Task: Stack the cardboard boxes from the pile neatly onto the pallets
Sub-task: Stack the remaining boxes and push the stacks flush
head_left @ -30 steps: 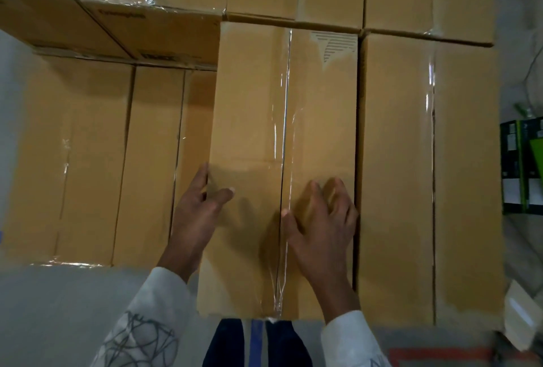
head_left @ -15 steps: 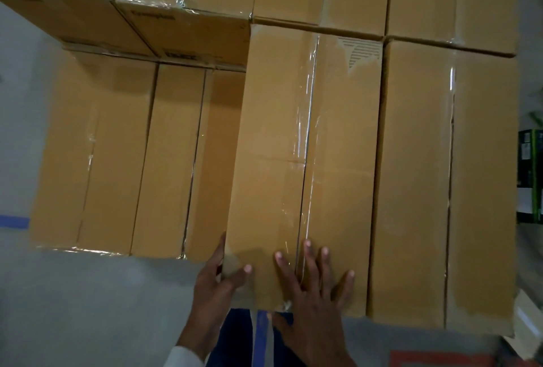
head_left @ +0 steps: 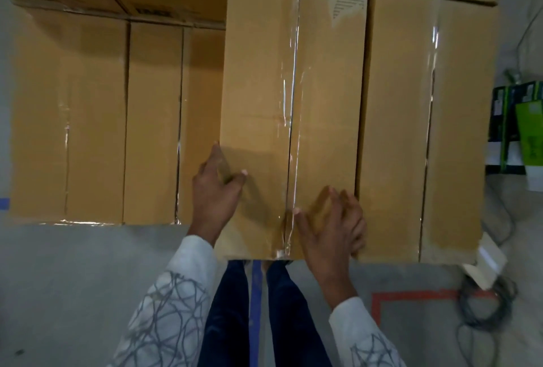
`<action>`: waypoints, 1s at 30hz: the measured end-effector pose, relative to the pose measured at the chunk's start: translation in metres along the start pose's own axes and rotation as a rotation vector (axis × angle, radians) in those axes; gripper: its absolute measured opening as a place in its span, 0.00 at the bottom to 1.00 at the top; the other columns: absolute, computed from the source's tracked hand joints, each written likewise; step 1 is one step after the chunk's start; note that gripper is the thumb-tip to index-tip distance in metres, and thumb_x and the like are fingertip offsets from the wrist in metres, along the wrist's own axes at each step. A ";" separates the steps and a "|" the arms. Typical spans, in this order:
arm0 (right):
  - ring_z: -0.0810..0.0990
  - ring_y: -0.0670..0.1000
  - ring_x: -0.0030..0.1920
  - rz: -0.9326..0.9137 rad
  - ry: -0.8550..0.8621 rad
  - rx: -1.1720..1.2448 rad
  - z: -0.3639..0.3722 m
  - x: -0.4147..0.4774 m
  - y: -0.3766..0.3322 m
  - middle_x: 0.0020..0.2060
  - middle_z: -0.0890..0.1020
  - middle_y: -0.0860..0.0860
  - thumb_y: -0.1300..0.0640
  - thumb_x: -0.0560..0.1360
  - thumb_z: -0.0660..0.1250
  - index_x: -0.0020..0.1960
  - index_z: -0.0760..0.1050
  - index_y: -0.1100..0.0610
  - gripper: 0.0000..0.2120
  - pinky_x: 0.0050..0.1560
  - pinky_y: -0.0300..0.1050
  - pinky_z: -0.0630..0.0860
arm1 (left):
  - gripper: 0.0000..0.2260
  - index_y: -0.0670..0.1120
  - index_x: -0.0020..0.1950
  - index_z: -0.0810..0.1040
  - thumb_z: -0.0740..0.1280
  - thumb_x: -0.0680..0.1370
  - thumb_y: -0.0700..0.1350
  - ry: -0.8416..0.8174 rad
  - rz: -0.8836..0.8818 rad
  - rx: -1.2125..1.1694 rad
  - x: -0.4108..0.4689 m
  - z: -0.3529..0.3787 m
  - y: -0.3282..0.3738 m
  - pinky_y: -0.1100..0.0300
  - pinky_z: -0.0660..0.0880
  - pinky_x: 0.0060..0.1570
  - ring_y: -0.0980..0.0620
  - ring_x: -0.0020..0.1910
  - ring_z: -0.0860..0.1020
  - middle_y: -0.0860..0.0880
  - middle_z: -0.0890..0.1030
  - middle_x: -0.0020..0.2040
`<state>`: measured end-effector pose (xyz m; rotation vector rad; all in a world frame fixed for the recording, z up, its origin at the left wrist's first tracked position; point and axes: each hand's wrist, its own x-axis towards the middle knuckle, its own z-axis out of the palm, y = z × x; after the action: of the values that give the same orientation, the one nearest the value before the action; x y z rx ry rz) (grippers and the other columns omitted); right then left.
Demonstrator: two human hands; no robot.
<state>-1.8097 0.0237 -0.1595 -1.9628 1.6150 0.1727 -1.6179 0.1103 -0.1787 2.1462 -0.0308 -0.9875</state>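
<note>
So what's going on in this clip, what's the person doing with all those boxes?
A person is stacking cardboard boxes. Both hands are on the near end of the long taped box in the middle of the top layer: the left hand at its left edge, the right hand flat beside the tape seam. The box lies close alongside its right-hand neighbour, with lower boxes to its left. They seem to be settling it into line.

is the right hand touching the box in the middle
Touching. The head view shows the right hand lying on top of the middle cardboard box near its front right edge, its fingers curling over that edge.
</note>
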 end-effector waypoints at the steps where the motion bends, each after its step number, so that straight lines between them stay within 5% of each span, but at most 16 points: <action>1: 0.54 0.54 0.76 0.088 0.033 0.060 0.000 -0.001 0.002 0.77 0.57 0.50 0.37 0.73 0.74 0.78 0.63 0.46 0.39 0.72 0.66 0.55 | 0.39 0.57 0.84 0.54 0.73 0.79 0.51 -0.008 0.023 0.054 0.004 0.002 0.000 0.46 0.68 0.73 0.45 0.76 0.66 0.49 0.67 0.79; 7: 0.65 0.64 0.72 0.779 0.098 0.331 0.012 -0.022 0.030 0.72 0.67 0.59 0.45 0.67 0.81 0.74 0.66 0.57 0.42 0.70 0.66 0.67 | 0.47 0.54 0.85 0.42 0.73 0.78 0.54 -0.011 0.118 0.152 0.020 0.014 0.011 0.41 0.63 0.75 0.40 0.79 0.61 0.44 0.61 0.82; 9: 0.73 0.65 0.65 1.036 -0.031 0.557 0.015 -0.028 0.037 0.67 0.73 0.62 0.42 0.69 0.79 0.62 0.73 0.60 0.32 0.66 0.65 0.73 | 0.47 0.54 0.85 0.43 0.73 0.78 0.54 0.009 0.143 0.142 0.031 0.014 0.018 0.41 0.64 0.74 0.39 0.78 0.62 0.43 0.62 0.81; 11: 0.74 0.58 0.60 1.194 -0.171 0.808 0.015 -0.031 0.029 0.63 0.75 0.59 0.50 0.78 0.73 0.57 0.76 0.55 0.13 0.60 0.58 0.76 | 0.46 0.54 0.85 0.43 0.73 0.78 0.54 -0.002 0.164 0.142 0.044 0.012 0.028 0.41 0.64 0.75 0.40 0.79 0.61 0.45 0.61 0.82; 13: 0.74 0.54 0.60 1.148 -0.207 0.941 0.017 -0.035 0.015 0.61 0.77 0.54 0.56 0.79 0.72 0.66 0.74 0.54 0.17 0.57 0.54 0.75 | 0.47 0.56 0.85 0.42 0.73 0.78 0.55 -0.020 0.191 0.146 0.058 0.011 0.038 0.41 0.63 0.75 0.40 0.80 0.59 0.47 0.59 0.83; 16: 0.79 0.55 0.53 1.173 -0.190 1.031 0.015 -0.031 -0.014 0.57 0.81 0.57 0.49 0.68 0.81 0.68 0.73 0.57 0.33 0.45 0.49 0.78 | 0.49 0.58 0.84 0.38 0.73 0.78 0.56 -0.057 0.221 0.166 0.072 0.009 0.052 0.39 0.61 0.76 0.40 0.81 0.56 0.48 0.55 0.84; 19: 0.80 0.59 0.51 1.184 -0.232 1.156 0.003 -0.022 -0.034 0.55 0.82 0.60 0.53 0.71 0.79 0.64 0.75 0.58 0.25 0.47 0.53 0.80 | 0.51 0.58 0.83 0.37 0.74 0.77 0.56 -0.083 0.237 0.161 0.083 0.010 0.058 0.38 0.61 0.76 0.40 0.82 0.55 0.49 0.54 0.84; 21: 0.79 0.64 0.56 1.237 -0.300 1.226 -0.007 -0.017 -0.042 0.56 0.80 0.62 0.54 0.73 0.76 0.62 0.76 0.58 0.20 0.58 0.64 0.79 | 0.51 0.57 0.84 0.38 0.75 0.77 0.56 -0.107 0.247 0.127 0.095 0.007 0.067 0.39 0.61 0.77 0.42 0.82 0.56 0.49 0.54 0.84; 24: 0.77 0.68 0.58 1.261 -0.400 1.334 -0.010 -0.011 -0.050 0.58 0.79 0.64 0.53 0.77 0.71 0.60 0.78 0.58 0.14 0.61 0.75 0.73 | 0.48 0.55 0.85 0.43 0.75 0.77 0.54 -0.136 0.249 0.005 0.130 0.003 0.088 0.44 0.61 0.78 0.46 0.82 0.57 0.49 0.56 0.84; 30: 0.77 0.61 0.57 1.250 -0.373 1.411 0.009 -0.029 -0.075 0.64 0.78 0.58 0.55 0.81 0.68 0.72 0.73 0.51 0.19 0.42 0.59 0.82 | 0.51 0.50 0.85 0.50 0.77 0.73 0.61 -0.203 0.237 -0.110 0.181 -0.001 0.141 0.45 0.66 0.76 0.44 0.79 0.63 0.45 0.61 0.82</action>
<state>-1.7453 0.0597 -0.1272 0.1965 1.6494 -0.1228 -1.4515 -0.0460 -0.2028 1.8853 -0.3144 -1.0369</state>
